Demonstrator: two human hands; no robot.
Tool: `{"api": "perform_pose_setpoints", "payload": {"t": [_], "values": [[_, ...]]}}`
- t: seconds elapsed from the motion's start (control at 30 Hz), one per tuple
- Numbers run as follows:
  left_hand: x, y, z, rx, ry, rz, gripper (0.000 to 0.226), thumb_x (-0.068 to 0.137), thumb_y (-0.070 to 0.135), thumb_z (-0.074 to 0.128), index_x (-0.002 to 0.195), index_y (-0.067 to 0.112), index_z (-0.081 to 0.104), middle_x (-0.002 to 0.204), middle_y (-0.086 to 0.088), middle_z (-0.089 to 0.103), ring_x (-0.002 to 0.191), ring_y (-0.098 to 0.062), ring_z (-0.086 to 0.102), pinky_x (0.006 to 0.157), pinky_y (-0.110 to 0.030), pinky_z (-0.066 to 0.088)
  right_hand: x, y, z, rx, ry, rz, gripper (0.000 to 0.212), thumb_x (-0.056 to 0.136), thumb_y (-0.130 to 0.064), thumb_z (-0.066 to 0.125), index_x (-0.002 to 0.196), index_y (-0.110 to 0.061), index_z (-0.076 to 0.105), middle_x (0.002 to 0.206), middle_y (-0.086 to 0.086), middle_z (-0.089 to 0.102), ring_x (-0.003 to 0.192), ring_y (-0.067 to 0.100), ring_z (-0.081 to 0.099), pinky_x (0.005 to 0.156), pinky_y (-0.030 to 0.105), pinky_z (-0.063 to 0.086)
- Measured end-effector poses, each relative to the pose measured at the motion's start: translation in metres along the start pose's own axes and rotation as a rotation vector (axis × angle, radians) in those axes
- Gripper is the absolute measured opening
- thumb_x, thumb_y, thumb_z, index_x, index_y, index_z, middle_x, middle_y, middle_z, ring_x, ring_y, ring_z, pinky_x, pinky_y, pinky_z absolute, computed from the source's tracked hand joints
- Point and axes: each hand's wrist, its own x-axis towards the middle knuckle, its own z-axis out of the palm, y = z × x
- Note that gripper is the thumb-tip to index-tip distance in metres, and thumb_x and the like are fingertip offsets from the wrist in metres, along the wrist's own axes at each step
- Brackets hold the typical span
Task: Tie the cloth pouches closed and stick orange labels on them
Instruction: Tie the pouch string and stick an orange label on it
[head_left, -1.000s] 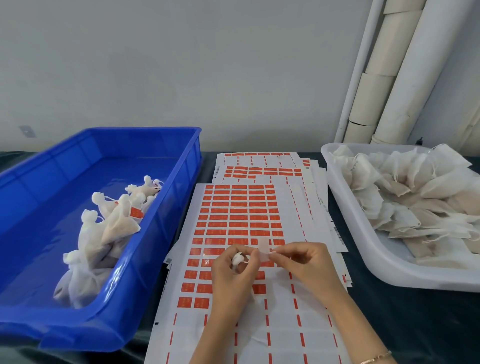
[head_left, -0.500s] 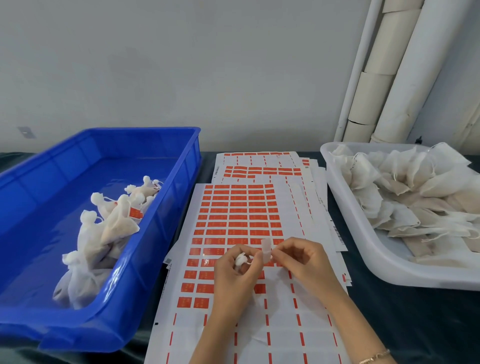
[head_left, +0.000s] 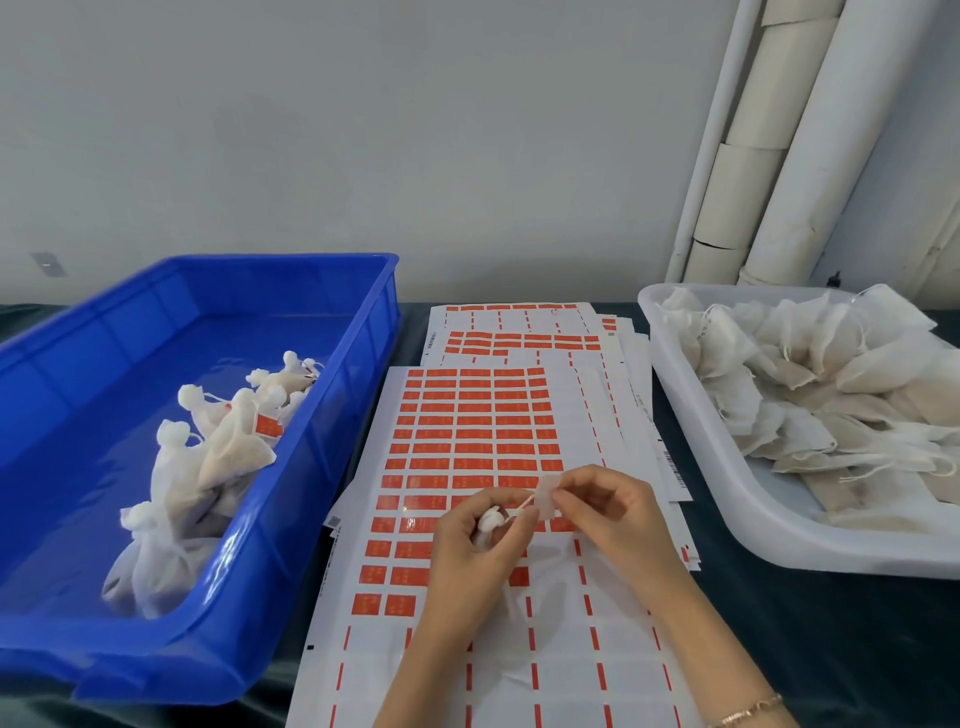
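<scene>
Head view: gripping seemingly soft, light pouch (head_left: 491, 522) at its tied neck with left hand (head_left: 467, 564), pinching flimsy pale tab (head_left: 546, 496) with right hand (head_left: 615, 519).

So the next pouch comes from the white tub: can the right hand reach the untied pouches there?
Probably yes: the white tub sits open-topped beside the right hand, with nothing between. But that hand pinches a pale tab, so it must let go first.

The dark tabletop (head_left: 857, 649) carries three things side by side: a blue crate (head_left: 208, 670) on the left, overlapping sheets of orange labels (head_left: 467, 415) in the middle, and a white tray (head_left: 831, 558) on the right.
</scene>
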Motion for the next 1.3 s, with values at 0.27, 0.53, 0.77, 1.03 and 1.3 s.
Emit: {"api": "perform_pose_setpoints", "payload": {"t": [0.27,0.53,0.77,1.03,1.3], "values": [[0.001,0.001,0.001,-0.004,0.053,-0.062,0.017,0.087,0.020,0.067,0.074,0.029,0.072,0.072,0.015,0.070,0.077,-0.003,0.065,0.062,-0.007,0.048,-0.004,-0.004,0.004,-0.048,-0.003,-0.103,0.014,0.075,-0.037,0.069,0.089,-0.036,0.072,0.094,-0.023,0.071,0.095,0.003,0.066,0.076,0.010,0.051],[0.003,0.001,0.000,-0.013,0.083,-0.152,0.018,0.088,0.024,0.064,0.071,0.026,0.072,0.069,0.013,0.069,0.075,-0.001,0.064,0.058,-0.006,0.046,-0.008,-0.004,0.006,-0.120,0.010,-0.276,0.019,0.077,-0.028,0.070,0.094,-0.035,0.072,0.100,-0.018,0.069,0.098,0.006,0.066,0.080,0.013,0.052],[0.003,0.002,-0.001,0.000,0.101,-0.175,0.017,0.089,0.028,0.062,0.074,0.028,0.071,0.069,0.018,0.068,0.076,0.002,0.064,0.055,-0.006,0.047,-0.009,-0.004,0.007,-0.170,-0.011,-0.316,0.018,0.077,-0.027,0.069,0.093,-0.034,0.072,0.095,-0.019,0.069,0.099,0.002,0.064,0.078,0.009,0.050],[0.003,0.001,-0.001,0.002,0.109,-0.184,0.017,0.088,0.030,0.063,0.072,0.027,0.069,0.067,0.016,0.067,0.074,0.001,0.063,0.054,-0.007,0.047,-0.010,-0.003,0.007,-0.290,-0.009,-0.445,0.021,0.078,-0.019,0.069,0.098,-0.025,0.073,0.098,-0.017,0.066,0.099,-0.002,0.062,0.078,0.009,0.051],[0.003,0.000,-0.003,-0.036,0.065,-0.110,0.005,0.084,0.027,0.069,0.083,0.030,0.072,0.080,0.017,0.071,0.085,-0.002,0.066,0.064,-0.008,0.050,-0.010,-0.003,0.010,-0.328,0.002,-0.443,0.025,0.078,-0.021,0.069,0.102,-0.028,0.070,0.099,-0.025,0.062,0.095,-0.005,0.062,0.076,0.005,0.049]]}}
